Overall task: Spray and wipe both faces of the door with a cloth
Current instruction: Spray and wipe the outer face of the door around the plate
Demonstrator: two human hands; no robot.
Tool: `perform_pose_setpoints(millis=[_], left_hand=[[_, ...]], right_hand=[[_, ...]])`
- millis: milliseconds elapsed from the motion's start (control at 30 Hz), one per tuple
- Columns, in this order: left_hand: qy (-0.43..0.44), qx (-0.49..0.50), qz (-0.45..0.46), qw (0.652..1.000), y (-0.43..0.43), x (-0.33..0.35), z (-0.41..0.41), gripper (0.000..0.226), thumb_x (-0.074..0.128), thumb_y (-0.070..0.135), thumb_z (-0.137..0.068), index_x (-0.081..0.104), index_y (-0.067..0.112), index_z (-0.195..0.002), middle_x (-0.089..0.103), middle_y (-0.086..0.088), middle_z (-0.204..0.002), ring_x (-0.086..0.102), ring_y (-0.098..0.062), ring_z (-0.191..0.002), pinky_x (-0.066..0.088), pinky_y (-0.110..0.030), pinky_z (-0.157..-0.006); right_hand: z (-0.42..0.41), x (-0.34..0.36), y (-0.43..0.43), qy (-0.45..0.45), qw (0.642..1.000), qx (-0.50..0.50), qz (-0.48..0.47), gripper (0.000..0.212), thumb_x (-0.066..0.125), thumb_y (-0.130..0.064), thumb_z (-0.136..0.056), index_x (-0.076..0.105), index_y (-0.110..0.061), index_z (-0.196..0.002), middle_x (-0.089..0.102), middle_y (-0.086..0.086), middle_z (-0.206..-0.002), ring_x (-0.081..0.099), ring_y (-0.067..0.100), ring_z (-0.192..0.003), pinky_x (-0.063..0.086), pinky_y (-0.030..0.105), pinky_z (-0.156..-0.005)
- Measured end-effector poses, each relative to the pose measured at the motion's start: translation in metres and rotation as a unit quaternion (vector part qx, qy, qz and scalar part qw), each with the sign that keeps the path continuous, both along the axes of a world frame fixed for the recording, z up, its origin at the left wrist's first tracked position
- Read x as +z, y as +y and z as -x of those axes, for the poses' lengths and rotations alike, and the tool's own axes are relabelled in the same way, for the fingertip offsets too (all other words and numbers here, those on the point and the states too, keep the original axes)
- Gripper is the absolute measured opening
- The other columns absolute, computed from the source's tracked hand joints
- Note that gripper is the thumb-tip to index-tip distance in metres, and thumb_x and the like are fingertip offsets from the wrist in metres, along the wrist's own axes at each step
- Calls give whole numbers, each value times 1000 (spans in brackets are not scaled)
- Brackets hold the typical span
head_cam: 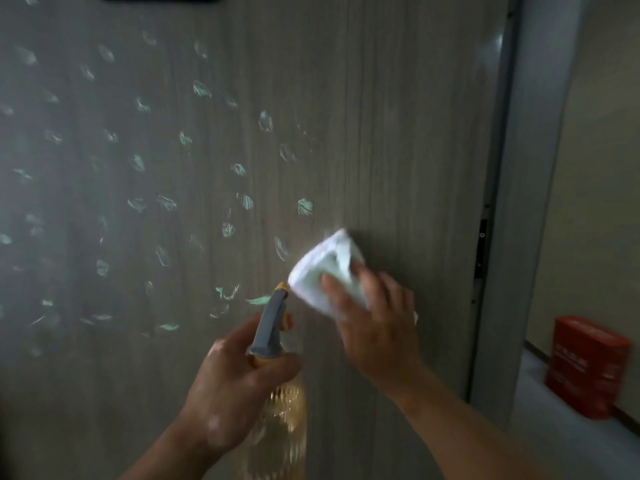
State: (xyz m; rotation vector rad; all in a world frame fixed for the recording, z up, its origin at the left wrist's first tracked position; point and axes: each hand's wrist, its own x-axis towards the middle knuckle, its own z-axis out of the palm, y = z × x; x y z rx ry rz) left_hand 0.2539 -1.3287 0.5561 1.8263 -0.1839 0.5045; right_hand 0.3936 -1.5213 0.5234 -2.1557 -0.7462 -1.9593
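A grey-brown wood-grain door (398, 133) fills most of the view, with many pale green smudge marks (242, 199) scattered over its left and middle. My right hand (377, 327) presses a folded white cloth (322, 268) flat against the door, just right of the marks. My left hand (232, 382) grips the neck of a clear, ribbed spray bottle (284, 410) with a grey and yellow trigger head (272, 323), its nozzle pointing up toward the door, close to the cloth.
The door's edge with its latch plate (481, 247) is at the right, next to a grey metal frame (526, 202). Beyond it lies a beige wall and a pale floor with a red box (588, 365) standing on it.
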Motion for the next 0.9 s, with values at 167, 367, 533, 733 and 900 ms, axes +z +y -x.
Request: perform_pose_setpoints(millis=[167,367,533,733,900], left_hand=[[4,-23,8,1000,-6,12,-2,43,81,28,-64,72,39,-105,73,-17,-99,70,-43,-87,57,-63,-80],[-7,-38,20,999,-10,19,-4,40,79,23,-68,71,32,-106,64,-33,-99,62,-55,-81,56,-60,-69],[-18,-16,26,999,-10,14,0,36,80,23,-65,73,35,-98,72,-19,-83,69,-40,-72,56,-59,-71],[-10,-18,21,1000,-11,25,3,34,84,15,-74,72,39,-95,74,-18,-82,72,-38,-75,60,-55,-70],[-3,-24,26,999,-17,45,4,36,79,24,-66,71,32,-100,68,-27,-89,69,-45,-81,57,-59,-71]], right_hand=[[-8,112,-5,-1,992,4,-123,59,69,-31,-94,52,-29,-151,50,15,-149,50,38,-119,41,46,-93],[-5,124,1,-17,987,-7,-159,55,67,-33,-97,53,-28,-150,50,13,-149,51,36,-119,40,45,-94],[1,1,-2,-7,1000,-8,11,45,59,-26,-101,59,-29,-146,57,17,-141,55,40,-111,44,49,-86],[-2,14,-12,-13,998,-18,60,43,58,-32,-102,60,-34,-144,60,11,-143,57,34,-112,45,45,-82],[-4,114,-7,-6,998,-22,-63,58,66,-30,-94,52,-29,-151,52,16,-146,51,38,-115,41,47,-87]])
